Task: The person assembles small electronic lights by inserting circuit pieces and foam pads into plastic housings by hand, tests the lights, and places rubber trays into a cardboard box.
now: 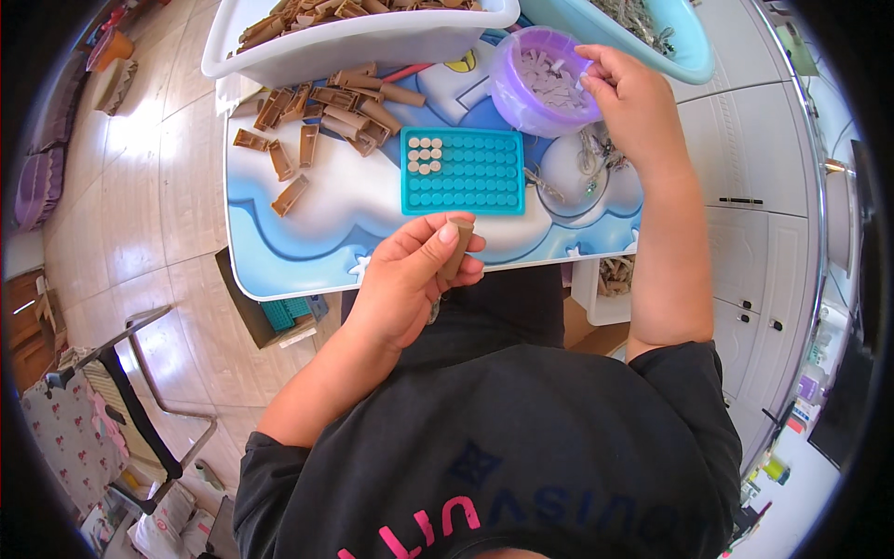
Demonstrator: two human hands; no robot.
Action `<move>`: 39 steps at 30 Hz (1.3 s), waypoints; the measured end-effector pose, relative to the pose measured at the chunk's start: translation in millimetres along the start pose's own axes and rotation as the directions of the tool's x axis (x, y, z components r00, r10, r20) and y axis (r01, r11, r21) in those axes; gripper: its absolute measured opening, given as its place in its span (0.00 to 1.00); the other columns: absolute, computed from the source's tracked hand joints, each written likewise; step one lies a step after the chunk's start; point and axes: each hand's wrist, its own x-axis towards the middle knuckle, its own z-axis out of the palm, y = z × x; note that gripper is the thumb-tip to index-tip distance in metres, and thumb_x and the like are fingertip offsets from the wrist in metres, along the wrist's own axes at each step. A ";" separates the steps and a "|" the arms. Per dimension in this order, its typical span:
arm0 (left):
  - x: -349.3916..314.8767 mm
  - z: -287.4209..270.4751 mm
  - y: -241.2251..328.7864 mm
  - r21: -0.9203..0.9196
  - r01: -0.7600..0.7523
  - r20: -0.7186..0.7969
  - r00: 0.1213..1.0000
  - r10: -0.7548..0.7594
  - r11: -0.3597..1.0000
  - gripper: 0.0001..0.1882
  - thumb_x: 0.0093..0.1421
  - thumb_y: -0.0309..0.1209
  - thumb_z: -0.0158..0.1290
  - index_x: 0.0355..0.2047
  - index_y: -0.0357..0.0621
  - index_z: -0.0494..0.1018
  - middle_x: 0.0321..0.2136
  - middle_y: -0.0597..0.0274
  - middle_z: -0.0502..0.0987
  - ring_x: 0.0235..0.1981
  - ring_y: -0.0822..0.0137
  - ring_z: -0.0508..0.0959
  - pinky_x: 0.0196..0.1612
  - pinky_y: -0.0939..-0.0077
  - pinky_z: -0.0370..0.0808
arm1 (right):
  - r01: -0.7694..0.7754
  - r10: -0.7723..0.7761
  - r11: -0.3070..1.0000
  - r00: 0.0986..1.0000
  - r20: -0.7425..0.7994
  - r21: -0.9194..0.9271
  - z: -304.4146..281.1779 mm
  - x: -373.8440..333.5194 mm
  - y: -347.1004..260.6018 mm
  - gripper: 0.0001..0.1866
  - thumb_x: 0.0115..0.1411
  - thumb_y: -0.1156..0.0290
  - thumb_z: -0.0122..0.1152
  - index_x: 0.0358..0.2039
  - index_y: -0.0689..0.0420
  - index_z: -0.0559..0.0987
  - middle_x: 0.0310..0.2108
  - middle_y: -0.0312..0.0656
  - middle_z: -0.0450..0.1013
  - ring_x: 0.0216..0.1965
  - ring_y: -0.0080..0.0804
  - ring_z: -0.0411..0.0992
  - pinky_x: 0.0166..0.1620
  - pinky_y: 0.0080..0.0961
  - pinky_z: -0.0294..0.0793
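Left hand (pixel 419 256) pinches brown piece (pixel 457 250) between thumb and fingers near front edge of bench (pixel 303 244). Printed strip spans edge to turquoise tray (pixel 484 174), pale discs (pixel 425 155) upper left. Loose brown pieces (pixel 345 121) beyond, left. Right hand (pixel 638 104) at rim of purple tub (pixel 513 104); grip unclear. White bin (pixel 372 51) farther.

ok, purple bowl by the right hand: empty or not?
Not empty. Small pale grey pieces lie inside the purple bowl, with the right hand at its right edge. Cannot tell how deep they go.
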 end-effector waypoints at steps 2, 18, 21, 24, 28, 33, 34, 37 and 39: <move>0.6 1.3 1.7 -0.005 0.017 -0.007 1.000 -0.017 1.000 0.17 0.65 0.34 0.46 0.49 0.36 0.67 0.37 0.56 0.75 0.32 0.68 0.76 0.41 0.72 0.76 | 0.053 -0.052 0.999 0.993 -0.109 0.004 1.7 -2.8 1.4 0.09 0.55 0.71 0.57 0.36 0.57 0.79 0.33 0.45 0.76 0.33 0.39 0.75 0.37 0.29 0.72; 3.2 -8.0 -2.1 -0.260 0.051 0.166 0.986 -0.008 0.964 0.16 0.64 0.34 0.47 0.48 0.35 0.67 0.38 0.55 0.76 0.37 0.65 0.77 0.46 0.70 0.74 | 0.172 -0.127 0.773 0.985 -0.116 0.610 51.9 -114.6 -84.1 0.07 0.49 0.82 0.63 0.30 0.62 0.76 0.31 0.46 0.75 0.30 0.34 0.75 0.32 0.23 0.74; 4.7 -5.1 -4.4 -0.202 0.001 0.141 0.990 0.028 0.979 0.17 0.64 0.34 0.47 0.48 0.34 0.68 0.38 0.55 0.77 0.38 0.65 0.78 0.45 0.70 0.75 | 0.241 -0.163 0.787 0.969 -0.184 0.568 52.5 -115.1 -84.2 0.06 0.49 0.82 0.63 0.28 0.63 0.76 0.30 0.45 0.75 0.27 0.35 0.75 0.29 0.24 0.75; -0.3 1.2 -1.4 -0.194 0.028 0.072 0.997 -0.014 0.981 0.16 0.65 0.33 0.47 0.48 0.34 0.68 0.38 0.56 0.77 0.37 0.66 0.78 0.45 0.69 0.74 | 0.230 -0.147 0.791 0.971 -0.188 0.567 54.0 -116.4 -85.0 0.07 0.47 0.82 0.64 0.28 0.62 0.76 0.30 0.45 0.75 0.27 0.35 0.75 0.30 0.25 0.75; 2.5 -1.2 -5.2 -0.209 -0.011 0.106 0.994 0.034 0.978 0.17 0.65 0.33 0.47 0.49 0.34 0.68 0.38 0.57 0.76 0.37 0.66 0.78 0.45 0.70 0.75 | 0.245 -0.160 0.803 0.967 -0.200 0.544 57.6 -115.9 -85.0 0.07 0.47 0.82 0.65 0.28 0.62 0.76 0.29 0.45 0.75 0.27 0.35 0.74 0.29 0.24 0.75; 0.0 3.0 -2.6 -0.169 -0.009 0.063 0.998 0.020 0.986 0.17 0.65 0.34 0.47 0.48 0.34 0.69 0.38 0.58 0.76 0.37 0.66 0.77 0.44 0.70 0.74 | 0.263 -0.171 0.780 0.963 -0.211 0.568 54.0 -116.3 -83.1 0.08 0.48 0.83 0.64 0.29 0.62 0.76 0.29 0.44 0.73 0.25 0.34 0.74 0.27 0.22 0.74; -0.2 3.1 -2.2 -0.168 0.010 0.059 0.998 0.000 0.986 0.17 0.65 0.34 0.46 0.48 0.34 0.69 0.38 0.58 0.76 0.37 0.66 0.77 0.44 0.69 0.74 | 0.263 -0.184 0.781 0.963 -0.195 0.566 51.5 -114.9 -84.2 0.08 0.48 0.84 0.62 0.30 0.62 0.75 0.29 0.44 0.72 0.25 0.34 0.73 0.26 0.22 0.73; 2.0 0.9 -6.4 -0.166 0.001 0.127 0.992 0.021 0.986 0.18 0.65 0.35 0.46 0.48 0.34 0.69 0.38 0.58 0.77 0.37 0.68 0.78 0.46 0.72 0.74 | 0.289 -0.210 0.800 0.956 -0.206 0.526 53.3 -115.2 -83.8 0.07 0.48 0.84 0.62 0.29 0.62 0.74 0.28 0.44 0.72 0.25 0.34 0.73 0.26 0.22 0.73; -1.5 2.4 -4.0 -0.151 0.028 0.090 0.996 -0.015 0.988 0.18 0.65 0.36 0.46 0.48 0.34 0.69 0.38 0.58 0.76 0.37 0.69 0.78 0.47 0.73 0.75 | 0.291 -0.209 0.804 0.955 -0.212 0.519 54.2 -115.3 -83.7 0.07 0.48 0.84 0.61 0.29 0.61 0.74 0.28 0.43 0.72 0.25 0.35 0.73 0.27 0.24 0.73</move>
